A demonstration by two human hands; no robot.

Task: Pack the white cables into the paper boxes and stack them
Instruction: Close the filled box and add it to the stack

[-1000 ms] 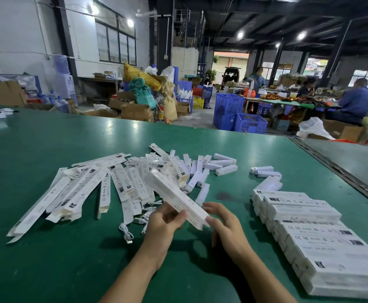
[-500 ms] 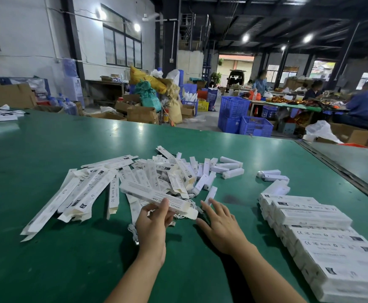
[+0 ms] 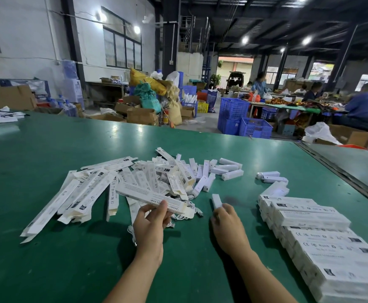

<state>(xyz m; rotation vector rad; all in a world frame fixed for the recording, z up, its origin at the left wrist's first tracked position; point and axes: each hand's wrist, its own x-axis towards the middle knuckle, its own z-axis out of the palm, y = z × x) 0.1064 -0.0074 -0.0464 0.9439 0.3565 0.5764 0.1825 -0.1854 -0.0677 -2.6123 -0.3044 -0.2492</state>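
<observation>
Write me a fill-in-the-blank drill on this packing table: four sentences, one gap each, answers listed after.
1. The table has a ____ top.
2. The left hand holds a long white paper ____.
3. The right hand pinches a small ____ block.
4. The stack of packed boxes lies on the person's ____ side.

Missing words: green; box; white; right.

table (image 3: 47,171): green | flat paper boxes (image 3: 86,193): white, black print | packed boxes (image 3: 314,217): white, black lettering | cables (image 3: 198,213): white | crates (image 3: 233,110): blue | sack (image 3: 150,80): yellow | bag (image 3: 148,95): teal | cartons (image 3: 142,115): brown
</observation>
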